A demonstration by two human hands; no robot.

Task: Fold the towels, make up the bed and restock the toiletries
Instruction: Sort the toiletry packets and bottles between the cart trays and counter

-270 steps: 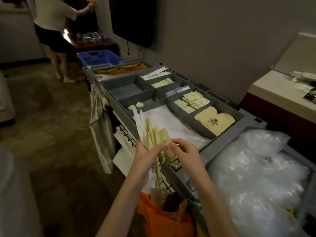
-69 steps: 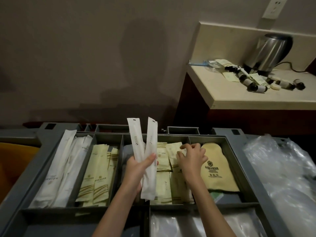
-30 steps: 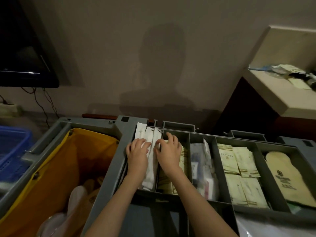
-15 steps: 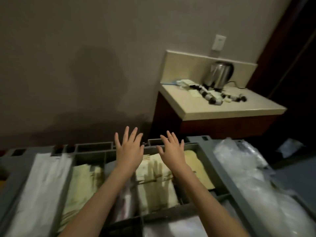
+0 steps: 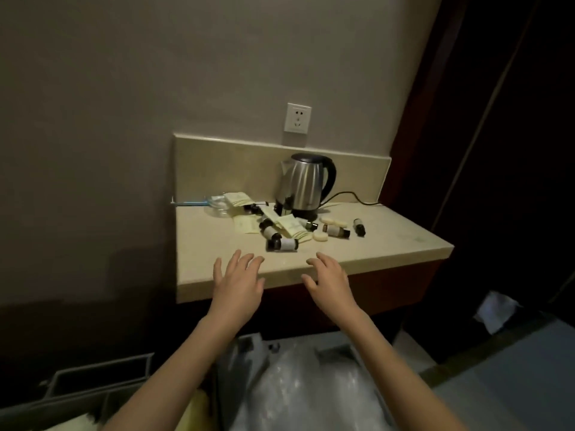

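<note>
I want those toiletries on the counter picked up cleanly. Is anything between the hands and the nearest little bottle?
Nothing visible. The left hand and right hand hover open over the bare front of the counter, and the nearest bottle lies just beyond them.

There is a single view, worn on the person's head, looking forward and down past both forearms. It faces a plain wall with a socket (image 5: 297, 118) and takes in the whole bench (image 5: 389, 244) standing against that wall, seen from above and slightly from the left. The hands (image 5: 238, 283) reach out just before the lens, over the bench's front edge. A grey cart (image 5: 102, 390) fills the bottom edge, close beneath the camera. Wide-angle bending leans the dark panelling at the right inward
</note>
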